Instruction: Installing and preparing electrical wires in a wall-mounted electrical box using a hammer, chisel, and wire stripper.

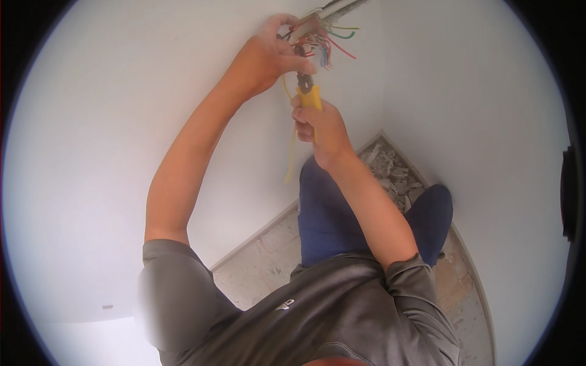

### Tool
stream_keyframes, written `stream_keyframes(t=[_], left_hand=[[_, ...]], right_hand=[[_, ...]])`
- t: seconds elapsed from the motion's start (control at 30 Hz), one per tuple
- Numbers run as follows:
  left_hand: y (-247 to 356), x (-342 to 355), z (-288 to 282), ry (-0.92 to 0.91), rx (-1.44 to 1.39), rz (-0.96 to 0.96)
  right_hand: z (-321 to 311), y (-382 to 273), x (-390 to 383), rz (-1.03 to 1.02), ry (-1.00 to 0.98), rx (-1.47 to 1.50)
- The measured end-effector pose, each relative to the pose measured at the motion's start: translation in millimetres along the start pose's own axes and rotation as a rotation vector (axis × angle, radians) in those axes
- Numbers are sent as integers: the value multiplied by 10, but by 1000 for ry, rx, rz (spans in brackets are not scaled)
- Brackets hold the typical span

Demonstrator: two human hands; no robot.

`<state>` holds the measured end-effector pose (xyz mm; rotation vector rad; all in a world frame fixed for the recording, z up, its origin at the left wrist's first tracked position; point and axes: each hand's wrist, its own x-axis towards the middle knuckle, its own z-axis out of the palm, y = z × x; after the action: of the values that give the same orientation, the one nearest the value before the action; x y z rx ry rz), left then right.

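Note:
A bundle of thin coloured wires (317,43), red, green, blue and pale, sticks out from the wall near the top of the view. My left hand (265,58) is curled round the wires at the bundle's left side, its thumb reaching over the tool's jaws. My right hand (326,128) grips wire strippers with yellow handles (310,97) and a dark metal head. The head points up into the wires; whether its jaws bite on one is hidden by my left thumb. A loose yellow wire (290,161) dangles down the wall beside my right hand.
White walls (476,110) meet in a corner ahead. A pale trunking strip (336,7) runs along the wall above the wires. Broken rubble (394,174) lies in the floor corner near my knees, and the bare floor (262,262) is dusty.

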<state>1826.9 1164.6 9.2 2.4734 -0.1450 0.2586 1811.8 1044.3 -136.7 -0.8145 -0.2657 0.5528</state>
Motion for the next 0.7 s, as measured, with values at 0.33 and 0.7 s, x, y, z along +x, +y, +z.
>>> stream_keyframes(t=[0.33, 0.7], left_hand=[[1, -29, 1, -13, 15, 11], [-158, -165, 140, 164, 201, 153]], right_hand=[[117, 101, 25, -373, 346, -556], [-170, -71, 157, -578, 376, -980]])
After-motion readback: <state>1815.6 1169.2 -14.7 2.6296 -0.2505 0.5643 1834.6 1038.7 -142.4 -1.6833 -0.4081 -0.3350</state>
